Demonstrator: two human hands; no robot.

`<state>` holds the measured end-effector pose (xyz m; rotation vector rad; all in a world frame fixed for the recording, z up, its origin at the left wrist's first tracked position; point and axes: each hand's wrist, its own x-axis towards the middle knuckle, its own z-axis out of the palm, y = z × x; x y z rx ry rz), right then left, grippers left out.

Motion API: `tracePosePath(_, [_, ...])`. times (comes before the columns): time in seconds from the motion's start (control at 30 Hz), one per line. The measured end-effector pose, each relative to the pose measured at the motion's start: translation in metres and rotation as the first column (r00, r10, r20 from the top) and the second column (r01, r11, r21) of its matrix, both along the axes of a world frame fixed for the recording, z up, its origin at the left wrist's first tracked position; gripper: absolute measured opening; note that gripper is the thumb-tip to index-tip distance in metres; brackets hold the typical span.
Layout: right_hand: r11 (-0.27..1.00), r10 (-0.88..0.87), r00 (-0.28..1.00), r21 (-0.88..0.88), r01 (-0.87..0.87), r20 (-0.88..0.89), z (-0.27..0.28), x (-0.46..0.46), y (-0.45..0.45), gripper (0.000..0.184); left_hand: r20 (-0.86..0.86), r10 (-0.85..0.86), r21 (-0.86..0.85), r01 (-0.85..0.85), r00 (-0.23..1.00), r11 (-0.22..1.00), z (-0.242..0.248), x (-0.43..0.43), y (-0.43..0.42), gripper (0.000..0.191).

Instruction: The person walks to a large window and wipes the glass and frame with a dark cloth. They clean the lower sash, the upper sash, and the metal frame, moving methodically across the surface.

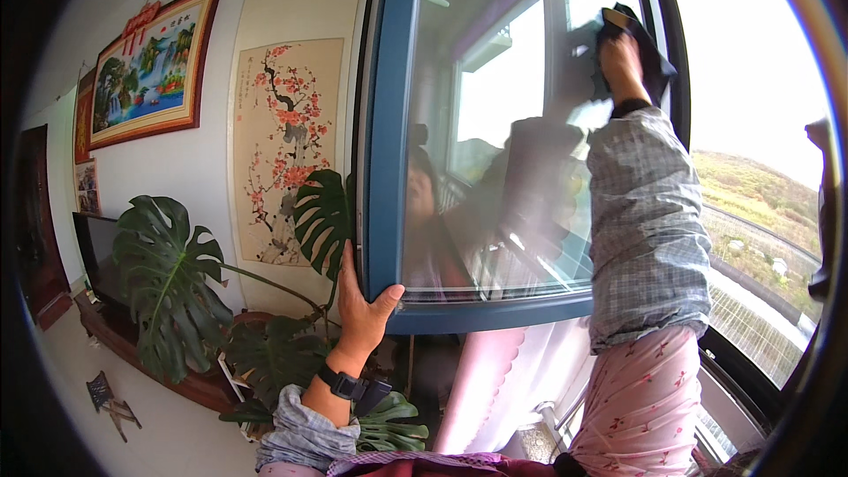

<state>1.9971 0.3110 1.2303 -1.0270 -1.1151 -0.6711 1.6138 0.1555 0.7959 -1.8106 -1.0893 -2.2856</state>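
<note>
A blue-framed window sash point(387, 146) stands swung inward before me. Its lower left corner is gripped by my left hand point(363, 305), thumb on the near face and fingers along the outer edge. High on the right side of the glass pane point(490, 212), my right hand point(621, 63) presses a dark cloth point(646, 46) against the surface. The hand and cloth look slightly blurred. Reflections and a hazy film show across the pane. My right sleeve covers part of the sash's right side.
A monstera plant point(172, 278) spreads its leaves close to my left arm. Behind it are a hanging scroll point(288, 152), a television point(103, 255) and a wooden cabinet point(165, 368). A small folding stool point(112, 404) stands on the floor. A pink curtain point(480, 384) hangs below the sash.
</note>
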Motion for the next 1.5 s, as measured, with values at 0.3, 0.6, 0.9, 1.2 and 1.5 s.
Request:
tracePosePath(0.3, [0.839, -0.141, 0.705, 0.462, -0.287, 0.695, -0.087, -0.128, -0.065, 0.037, 0.077, -0.144, -0.027, 0.147, 0.987, 0.989, 0.004, 0.003, -0.005, 0.113])
tracePosePath(0.6, [0.974, 0.087, 0.947, 0.173, -0.146, 0.311, -0.155, 0.067, -0.002, 0.043, 0.041, -0.042, 0.056, 0.040, 0.998, 0.998, 0.002, 0.004, 0.000, 0.102])
tracePosePath(0.9, [0.868, -0.158, 0.767, 0.458, -0.193, 0.622, -0.139, -0.153, -0.065, 0.046, 0.027, 0.011, 0.007, -0.011, 1.000, 1.000, 0.003, 0.001, -0.002, 0.113])
tracePosePath(1.2, [0.946, 0.315, 0.528, -0.309, -0.103, 0.789, -0.317, -0.123, -0.130, 0.019, 0.015, -0.013, 0.037, 0.013, 1.000, 0.999, 0.002, 0.000, -0.001, 0.110])
tracePosePath(1.5, [0.981, 0.193, 0.962, -0.021, -0.193, 0.194, -0.342, 0.038, -0.036, 0.053, 0.005, 0.047, 0.053, -0.047, 0.999, 0.997, 0.004, 0.005, -0.005, 0.110])
